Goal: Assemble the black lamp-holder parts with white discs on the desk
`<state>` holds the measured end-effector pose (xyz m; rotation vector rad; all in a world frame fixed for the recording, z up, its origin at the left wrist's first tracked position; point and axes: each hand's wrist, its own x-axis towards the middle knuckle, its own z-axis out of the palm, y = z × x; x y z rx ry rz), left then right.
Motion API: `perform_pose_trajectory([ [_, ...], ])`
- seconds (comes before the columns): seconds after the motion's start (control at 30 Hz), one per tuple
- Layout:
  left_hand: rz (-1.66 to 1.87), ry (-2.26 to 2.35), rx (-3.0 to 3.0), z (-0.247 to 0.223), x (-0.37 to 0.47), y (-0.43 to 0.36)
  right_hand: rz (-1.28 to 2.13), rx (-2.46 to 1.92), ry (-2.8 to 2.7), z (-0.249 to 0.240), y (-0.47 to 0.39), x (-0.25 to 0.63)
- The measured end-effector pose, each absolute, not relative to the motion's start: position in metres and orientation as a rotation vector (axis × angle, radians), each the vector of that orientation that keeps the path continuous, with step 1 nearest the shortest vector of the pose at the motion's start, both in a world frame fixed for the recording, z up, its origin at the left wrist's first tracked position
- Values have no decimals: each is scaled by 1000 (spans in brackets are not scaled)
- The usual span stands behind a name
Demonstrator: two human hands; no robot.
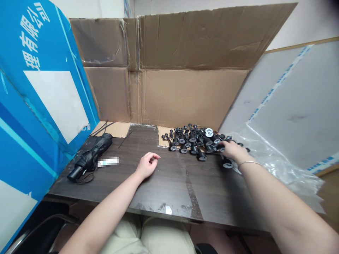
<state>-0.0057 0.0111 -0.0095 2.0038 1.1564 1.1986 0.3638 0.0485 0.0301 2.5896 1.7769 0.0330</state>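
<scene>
A pile of black parts (pixel 193 139) with round silvery ends lies at the back right of the dark table (pixel 164 187). My right hand (pixel 234 150) reaches into the right side of this pile, its fingers together at one of the parts; what they grip, if anything, is hidden. Just below that hand a single black part (pixel 227 163) shows its round end. Near the table's middle rests my left hand (pixel 148 165), fingers curled loosely with a gap between thumb and fingers and nothing in them.
A folded black umbrella (pixel 92 155) lies at the left beside a small blurred white item (pixel 108 162). Cardboard (pixel 190 95) stands behind the table, a blue panel (pixel 60 106) at the left. Clear plastic sheeting (pixel 283 169) covers the right side.
</scene>
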Motion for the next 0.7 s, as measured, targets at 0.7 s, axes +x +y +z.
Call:
perform_pose_trajectory([
  [0.7,1184,1161,2020,-9,-5,11,-962,3680,1752,50,35,363],
])
